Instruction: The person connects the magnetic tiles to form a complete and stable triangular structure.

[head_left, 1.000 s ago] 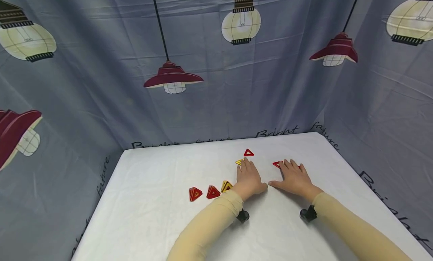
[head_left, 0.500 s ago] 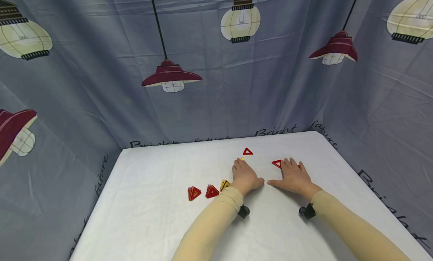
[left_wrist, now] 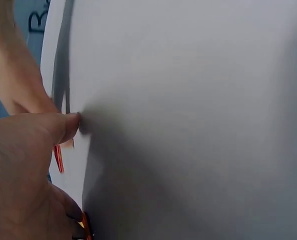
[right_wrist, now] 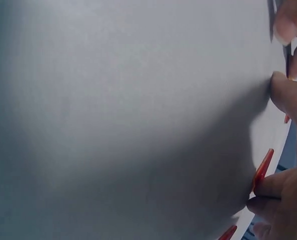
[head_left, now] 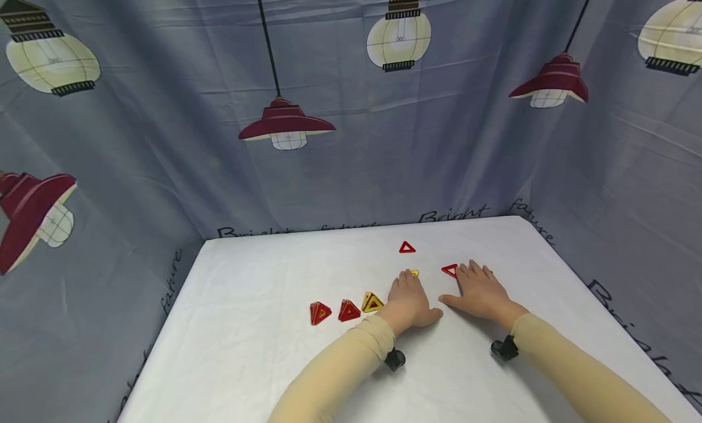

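Observation:
In the head view, my left hand (head_left: 410, 301) lies flat with straight fingers, their tips over a mostly covered yellow triangle (head_left: 415, 272). A sliver of that piece shows by the fingertips (left_wrist: 87, 225) in the left wrist view. To its right, my right hand (head_left: 480, 292) has spread, straight fingers, with a red triangle frame (head_left: 450, 270) beside its index finger. The right wrist view shows one red piece (right_wrist: 262, 169) at the fingers and another red piece (right_wrist: 228, 233) below. Both thumbs point toward each other, apart.
Farther back lies a red triangle frame (head_left: 407, 247). Left of my left hand are a yellow nested triangle (head_left: 372, 302), a red triangle (head_left: 348, 311) and another red triangle (head_left: 320, 313). They rest on a white table (head_left: 247, 350), with a grey-blue lamp-printed curtain (head_left: 329, 179) behind.
My left hand has slid right and nearer, and the yellow triangle at its fingertips has shifted the same way. The right hand has edged slightly nearer. The head view has shifted a little.

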The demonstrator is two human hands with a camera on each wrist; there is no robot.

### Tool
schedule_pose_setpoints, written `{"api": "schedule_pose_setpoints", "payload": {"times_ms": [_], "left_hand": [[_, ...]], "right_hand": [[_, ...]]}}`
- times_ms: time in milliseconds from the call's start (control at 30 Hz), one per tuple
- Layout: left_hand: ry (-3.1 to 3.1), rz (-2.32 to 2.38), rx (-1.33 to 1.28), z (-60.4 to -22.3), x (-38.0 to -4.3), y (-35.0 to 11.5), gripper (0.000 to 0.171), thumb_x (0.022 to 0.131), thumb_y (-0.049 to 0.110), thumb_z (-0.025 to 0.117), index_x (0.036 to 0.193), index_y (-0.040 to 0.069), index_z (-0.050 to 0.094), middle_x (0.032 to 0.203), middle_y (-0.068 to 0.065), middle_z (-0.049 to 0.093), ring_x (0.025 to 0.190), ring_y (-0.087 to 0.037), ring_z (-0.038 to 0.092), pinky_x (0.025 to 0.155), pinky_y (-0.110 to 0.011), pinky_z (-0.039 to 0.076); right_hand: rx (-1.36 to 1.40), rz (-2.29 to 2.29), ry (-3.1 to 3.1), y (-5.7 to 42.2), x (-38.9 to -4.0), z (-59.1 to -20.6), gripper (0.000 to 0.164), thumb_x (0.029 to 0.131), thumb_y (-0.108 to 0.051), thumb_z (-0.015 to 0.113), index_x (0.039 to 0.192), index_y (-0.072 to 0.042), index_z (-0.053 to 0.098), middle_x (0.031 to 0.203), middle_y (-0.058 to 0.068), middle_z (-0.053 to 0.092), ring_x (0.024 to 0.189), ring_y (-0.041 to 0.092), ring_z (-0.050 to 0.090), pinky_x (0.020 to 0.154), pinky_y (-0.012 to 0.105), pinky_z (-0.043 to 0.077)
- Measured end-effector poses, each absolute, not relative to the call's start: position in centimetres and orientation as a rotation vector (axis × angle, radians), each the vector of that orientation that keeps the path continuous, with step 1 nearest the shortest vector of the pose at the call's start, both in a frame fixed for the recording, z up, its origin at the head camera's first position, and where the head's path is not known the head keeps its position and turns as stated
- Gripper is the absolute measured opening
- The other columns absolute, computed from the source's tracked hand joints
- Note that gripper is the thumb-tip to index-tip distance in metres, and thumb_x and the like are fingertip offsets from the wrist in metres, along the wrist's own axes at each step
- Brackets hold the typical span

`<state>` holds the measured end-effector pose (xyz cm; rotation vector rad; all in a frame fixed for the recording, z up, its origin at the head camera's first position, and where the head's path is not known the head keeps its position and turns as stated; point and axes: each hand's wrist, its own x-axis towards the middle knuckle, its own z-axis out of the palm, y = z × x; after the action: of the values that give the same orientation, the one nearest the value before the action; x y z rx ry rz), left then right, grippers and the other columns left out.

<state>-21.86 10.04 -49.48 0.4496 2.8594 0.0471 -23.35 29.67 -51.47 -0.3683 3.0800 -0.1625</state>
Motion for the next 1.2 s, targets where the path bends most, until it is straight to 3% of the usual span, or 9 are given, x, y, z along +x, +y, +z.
{"api": "schedule_pose_setpoints", "payload": {"times_ms": [200,833,967,1200], "left_hand": [[2.828,-0.011,0.631,-49.4,-19.6,10.0,0.096,0.093,0.073,0.051,0.16,0.006,0.032,0.166,-0.01,0.026,0.153,-0.02,0.022,0.121,-0.031,0.021],[2.715,-0.154,1.072,-49.5,-15.3,6.3,0.091,0.094,0.071,0.052,0.159,0.01,0.036,0.165,-0.004,0.031,0.151,-0.016,0.026,0.118,-0.027,0.026],[2.64,-0.153,1.234,-49.4,-15.5,4.9,0.079,0.1,0.062,0.052,0.158,0.011,0.038,0.165,-0.003,0.03,0.152,-0.015,0.025,0.118,-0.025,0.023],[2.598,0.0,1.486,-49.8,-17.1,3.2,0.043,0.105,0.033,0.059,0.144,0.017,0.057,0.154,0.003,0.047,0.142,-0.006,0.04,0.112,-0.021,0.033]], "right_hand": [[-0.437,-0.174,3.089,29.6,-22.0,-51.6,0.097,0.091,-0.061,0.065,0.144,0.017,0.044,0.15,0.035,0.041,0.144,0.054,0.027,0.116,0.065,0.021],[-0.534,-0.184,3.074,29.7,-17.4,-51.6,0.088,0.09,-0.056,0.071,0.144,0.011,0.05,0.148,0.031,0.047,0.141,0.052,0.037,0.113,0.064,0.03],[-0.527,-0.193,3.043,29.5,-16.7,-51.3,0.083,0.09,-0.052,0.072,0.143,0.009,0.052,0.147,0.028,0.05,0.139,0.05,0.04,0.111,0.064,0.033],[-0.539,-0.238,3.113,29.2,-16.7,-51.1,0.062,0.089,-0.038,0.078,0.132,0.004,0.065,0.132,0.02,0.064,0.126,0.043,0.057,0.102,0.06,0.045]]}}
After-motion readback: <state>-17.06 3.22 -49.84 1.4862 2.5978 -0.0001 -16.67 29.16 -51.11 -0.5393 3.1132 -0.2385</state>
